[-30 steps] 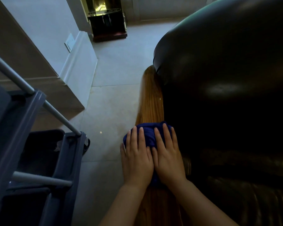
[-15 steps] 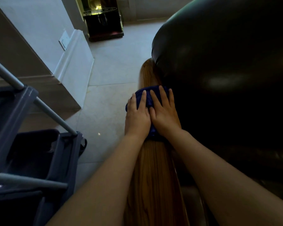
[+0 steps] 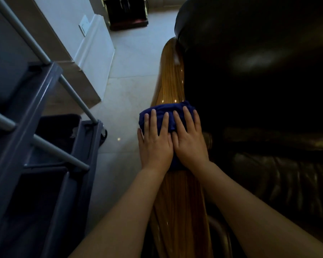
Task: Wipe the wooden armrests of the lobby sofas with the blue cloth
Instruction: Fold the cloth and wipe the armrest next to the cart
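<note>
Flat, fingers straight, left hand [image 3: 155, 144] and right hand [image 3: 189, 141] side by side pressing blue cloth [image 3: 166, 110] onto wooden armrest [image 3: 171, 79] beneath, spreading pressure.

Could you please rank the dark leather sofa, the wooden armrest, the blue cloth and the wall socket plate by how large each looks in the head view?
1. dark leather sofa
2. wooden armrest
3. blue cloth, partly covered by both hands
4. wall socket plate, though it lies farther from the camera, so it looks smaller than it is.

Grey cleaning cart [image 3: 50, 146] with metal rails sits at 9 o'clock on the pale tiled floor [image 3: 131, 62]. Dark cabinet [image 3: 127, 13] up at 12, white wall socket [image 3: 84, 27] around 11.
</note>
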